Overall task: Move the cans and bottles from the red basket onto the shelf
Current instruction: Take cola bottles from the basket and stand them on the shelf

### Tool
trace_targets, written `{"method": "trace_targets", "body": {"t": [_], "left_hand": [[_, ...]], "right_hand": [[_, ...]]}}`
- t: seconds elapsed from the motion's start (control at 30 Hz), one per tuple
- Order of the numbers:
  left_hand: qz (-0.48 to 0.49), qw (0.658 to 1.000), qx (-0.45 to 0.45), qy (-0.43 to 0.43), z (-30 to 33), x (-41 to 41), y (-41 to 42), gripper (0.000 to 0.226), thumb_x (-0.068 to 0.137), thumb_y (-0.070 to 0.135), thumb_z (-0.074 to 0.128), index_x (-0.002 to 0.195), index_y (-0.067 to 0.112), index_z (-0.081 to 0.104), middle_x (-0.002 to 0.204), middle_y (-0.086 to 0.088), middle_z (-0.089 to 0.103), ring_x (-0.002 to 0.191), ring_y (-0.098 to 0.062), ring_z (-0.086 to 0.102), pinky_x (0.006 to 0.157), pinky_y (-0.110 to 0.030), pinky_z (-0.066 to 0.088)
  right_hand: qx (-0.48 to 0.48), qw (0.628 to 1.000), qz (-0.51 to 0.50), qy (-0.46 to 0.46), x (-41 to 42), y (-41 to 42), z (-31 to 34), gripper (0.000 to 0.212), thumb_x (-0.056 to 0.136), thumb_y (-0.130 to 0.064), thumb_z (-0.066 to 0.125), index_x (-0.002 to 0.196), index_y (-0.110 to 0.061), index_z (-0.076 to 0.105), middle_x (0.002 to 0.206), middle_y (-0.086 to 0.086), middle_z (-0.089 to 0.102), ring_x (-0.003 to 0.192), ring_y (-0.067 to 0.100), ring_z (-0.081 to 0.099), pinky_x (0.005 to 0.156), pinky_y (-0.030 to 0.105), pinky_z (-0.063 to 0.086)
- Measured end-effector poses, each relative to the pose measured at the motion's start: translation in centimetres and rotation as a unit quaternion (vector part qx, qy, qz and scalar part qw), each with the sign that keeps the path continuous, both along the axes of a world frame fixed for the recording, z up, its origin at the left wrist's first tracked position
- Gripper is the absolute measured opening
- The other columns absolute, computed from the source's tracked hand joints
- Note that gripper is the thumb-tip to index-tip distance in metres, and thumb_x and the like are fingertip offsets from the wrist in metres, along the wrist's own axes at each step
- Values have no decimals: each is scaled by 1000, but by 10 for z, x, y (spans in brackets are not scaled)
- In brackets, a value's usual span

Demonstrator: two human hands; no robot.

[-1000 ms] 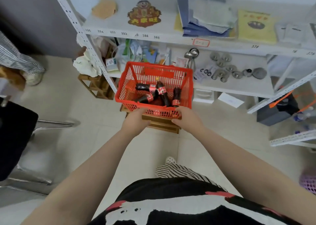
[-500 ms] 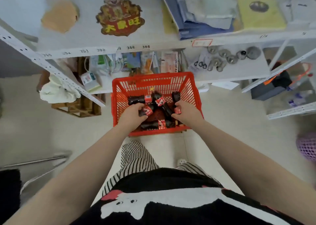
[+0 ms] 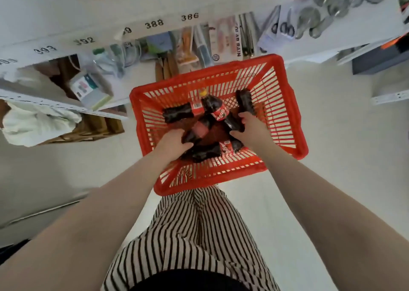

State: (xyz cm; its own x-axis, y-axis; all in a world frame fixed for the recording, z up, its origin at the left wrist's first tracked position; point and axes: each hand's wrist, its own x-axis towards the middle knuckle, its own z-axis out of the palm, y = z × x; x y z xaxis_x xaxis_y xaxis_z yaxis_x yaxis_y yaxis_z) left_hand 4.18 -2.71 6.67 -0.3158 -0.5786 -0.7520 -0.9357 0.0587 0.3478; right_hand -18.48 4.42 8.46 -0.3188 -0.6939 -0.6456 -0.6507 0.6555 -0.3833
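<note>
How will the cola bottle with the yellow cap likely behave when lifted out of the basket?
The yellow-capped bottle looks full of dark liquid, so probably heavy for its size. It lies across others in the red basket, so neighbours may roll. Smooth plastic could slip.

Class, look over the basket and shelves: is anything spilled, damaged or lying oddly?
No spill or damage shows. The cola bottles lie jumbled on their sides in the red basket, crossing one another, while the left hand and right hand reach among them.

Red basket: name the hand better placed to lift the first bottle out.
Probably the left hand: its fingers are closed round the bottle with the blurred label, which lies on top of the heap in the red basket. The right hand grips a bottle partly beneath another.
</note>
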Motion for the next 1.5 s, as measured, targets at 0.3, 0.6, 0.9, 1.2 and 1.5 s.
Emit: {"method": "trace_targets", "body": {"t": [0.3, 0.6, 0.9, 1.2, 1.5], "left_hand": [[56, 997, 56, -16, -143, -14, -8, 60, 84, 32, 68, 133, 4, 49, 135, -18, 55, 125, -34, 49, 104, -38, 39], [59, 996, 49, -38, -158, -15, -8, 69, 82, 38, 70, 137, 7, 42, 138, -18, 49, 126, -34, 47, 102, -36, 38], [117, 988, 75, 60, -36, 4, -8, 51, 82, 42, 69, 121, 10, 61, 118, -10, 66, 107, -31, 62, 89, -37, 48], [219, 939, 161, 209, 111, -12, 19, 36, 81, 18, 72, 111, -1, 64, 111, -15, 66, 95, -22, 60, 77, -27, 44], [63, 941, 239, 232, 180, -72, 119, 18, 69, 16, 82, 79, 8, 69, 85, -12, 71, 83, -26, 66, 68, -26, 50]], "right_hand": [[2, 1000, -4, -14, -8, -32, -133, 77, 74, -27, 79, 138, -11, 40, 133, 12, 56, 121, 32, 54, 98, 43, 46], [7, 999, -31, -24, -9, -38, -159, 70, 77, -22, 78, 135, -11, 42, 127, 12, 62, 117, 31, 58, 95, 42, 48], [-79, 989, -117, -47, -6, -7, -30, 64, 74, -34, 78, 129, -14, 52, 126, 7, 63, 115, 28, 59, 92, 38, 47], [-125, 915, -371, -101, 31, 102, 122, 42, 71, -43, 79, 99, -13, 69, 92, 6, 71, 87, 25, 66, 80, 41, 55], [-201, 742, -623, -144, 70, 243, 178, 42, 71, -25, 82, 103, -4, 67, 95, 13, 72, 83, 26, 69, 74, 36, 57]]}}
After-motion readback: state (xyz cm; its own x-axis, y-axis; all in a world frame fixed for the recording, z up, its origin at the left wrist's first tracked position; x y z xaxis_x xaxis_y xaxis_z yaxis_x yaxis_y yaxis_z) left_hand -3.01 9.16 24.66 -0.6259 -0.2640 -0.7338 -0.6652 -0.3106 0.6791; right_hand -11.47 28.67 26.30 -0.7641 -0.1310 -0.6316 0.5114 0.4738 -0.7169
